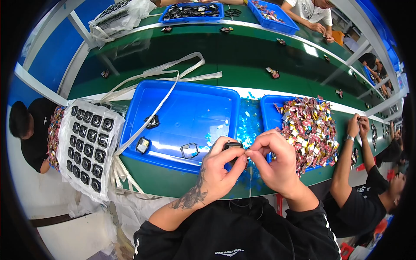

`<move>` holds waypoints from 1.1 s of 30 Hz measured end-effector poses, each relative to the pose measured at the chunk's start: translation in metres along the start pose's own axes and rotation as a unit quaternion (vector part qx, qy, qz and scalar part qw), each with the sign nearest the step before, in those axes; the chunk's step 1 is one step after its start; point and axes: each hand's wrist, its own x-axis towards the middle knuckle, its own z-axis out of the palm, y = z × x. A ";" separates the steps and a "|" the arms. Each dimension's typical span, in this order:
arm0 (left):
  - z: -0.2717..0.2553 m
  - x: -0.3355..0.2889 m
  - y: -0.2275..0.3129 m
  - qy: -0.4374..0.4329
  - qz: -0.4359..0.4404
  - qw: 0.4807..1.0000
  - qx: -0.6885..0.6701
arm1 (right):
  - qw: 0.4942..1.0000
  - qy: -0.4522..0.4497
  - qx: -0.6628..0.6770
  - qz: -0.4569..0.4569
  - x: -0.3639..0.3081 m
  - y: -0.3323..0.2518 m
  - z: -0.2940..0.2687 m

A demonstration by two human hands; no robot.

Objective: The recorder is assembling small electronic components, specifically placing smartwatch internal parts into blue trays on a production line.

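My left hand (220,170) grips a small black square casing (233,145), fingers and thumb closed round its sides. My right hand (277,162) meets it at the casing's edge, thumb and forefinger pinched together; whatever is between those fingertips is too small to make out. Both hands are over the near edge of the bench, by the right end of a blue tray (186,86). In that tray lie a black casing (151,121), another casing with a pale middle (142,145) and an open black frame (189,150).
Right of my hands, a second blue tray (269,100) bears a heap of small red, white and yellow parts (308,132). Blue film scraps (248,119) litter the gap. At left, a white packing tray (82,173) holds rows of black casings beside loose pale straps (164,71). Co-workers sit around.
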 end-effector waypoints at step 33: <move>-0.002 -0.006 0.001 -0.045 0.047 0.997 0.041 | 0.995 -0.075 0.063 0.037 -0.006 0.003 -0.016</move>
